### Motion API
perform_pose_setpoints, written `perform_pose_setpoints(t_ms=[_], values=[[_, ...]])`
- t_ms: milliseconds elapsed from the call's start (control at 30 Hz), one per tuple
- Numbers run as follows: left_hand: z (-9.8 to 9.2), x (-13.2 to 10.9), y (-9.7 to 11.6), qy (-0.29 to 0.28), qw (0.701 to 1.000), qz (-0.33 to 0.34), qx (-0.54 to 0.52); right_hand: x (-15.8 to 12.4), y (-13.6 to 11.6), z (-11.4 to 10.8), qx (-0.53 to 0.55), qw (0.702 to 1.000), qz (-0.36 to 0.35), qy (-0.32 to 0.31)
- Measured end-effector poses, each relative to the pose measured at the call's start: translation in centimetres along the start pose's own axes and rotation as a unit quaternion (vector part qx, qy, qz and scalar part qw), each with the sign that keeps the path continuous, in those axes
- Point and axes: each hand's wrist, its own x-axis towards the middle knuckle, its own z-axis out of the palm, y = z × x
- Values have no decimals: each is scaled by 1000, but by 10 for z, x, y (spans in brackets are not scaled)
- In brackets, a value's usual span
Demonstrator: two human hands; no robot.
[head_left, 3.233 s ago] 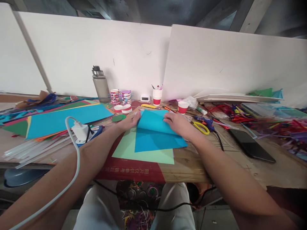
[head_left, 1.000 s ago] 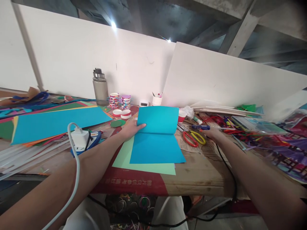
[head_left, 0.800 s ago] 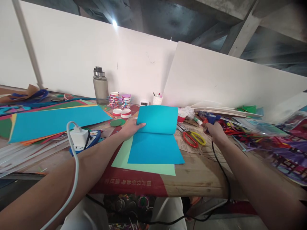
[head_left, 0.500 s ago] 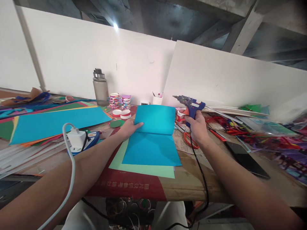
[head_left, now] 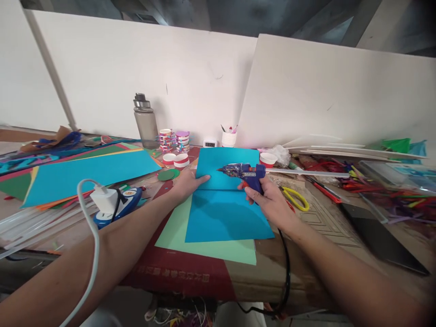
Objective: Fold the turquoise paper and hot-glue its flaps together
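Note:
My left hand (head_left: 190, 181) pinches the left edge of a blue sheet (head_left: 218, 159), thumb on its face and fingers behind. That sheet stands tilted up along a crease, above a second blue part (head_left: 228, 215) lying flat. Beneath it a pale green sheet (head_left: 170, 234) shows at the left and front. In my right hand (head_left: 270, 200) is a blue glue gun (head_left: 254, 175), fingers wrapped round its handle. Its nozzle points left, in front of the raised blue sheet. A clear glue stick (head_left: 306, 172) sticks out of the gun's back, and a black cord hangs below.
At the left are a power strip (head_left: 132, 200) with a white plug and stacked coloured sheets (head_left: 91, 175). A bottle (head_left: 146, 122), paper rings (head_left: 181, 160) and a pen cup (head_left: 229, 138) stand behind. Yellow-handled scissors (head_left: 298, 200) and a black phone (head_left: 381, 236) lie at the right.
My right hand has brought the glue gun leftward and down, in front of the raised blue sheet. My left hand keeps its hold on the edge. The view has shifted slightly.

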Motion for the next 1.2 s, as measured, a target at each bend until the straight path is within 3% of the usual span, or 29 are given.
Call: perform_pose_setpoints(t_ms=[267,467,767,967,1200], values=[[0,-1,-8,-10,999,-9,-46,1,9,4,-65,998,-8,-1],[-2,-6,4,8,995,-2,-96,2,12,4,-109,993,-44,-11],[-2,-5,9,-34,994,-36,-96,5,3,1,-120,992,-44,-2],[-5,-2,6,-18,994,-42,-103,4,-2,1,-180,983,-15,-26],[-3,-4,6,-25,989,-40,-137,5,10,5,-203,978,-27,-38]])
